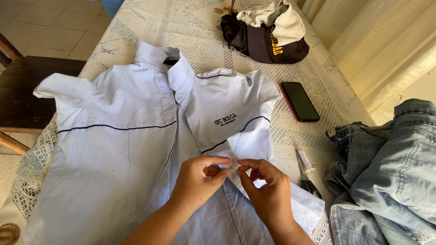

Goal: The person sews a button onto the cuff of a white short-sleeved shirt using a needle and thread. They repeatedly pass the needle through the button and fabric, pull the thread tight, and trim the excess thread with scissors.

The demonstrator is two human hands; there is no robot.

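We see a white short-sleeved shirt with thin dark piping, spread open on the desk under a lace cloth. At its front edge both hands meet. The left hand pinches a fold of the shirt, its fingers pressed together on the cloth. The right hand has its fingers closed on what seems a small needle, and a fine thread hangs down from there. We judge that a stitch at the front edge is in hand; the next move asks for a steady pull through the fabric. To the right lie scissors, a dark phone and blue jeans. Further away rest a dark cap and a pale cloth.
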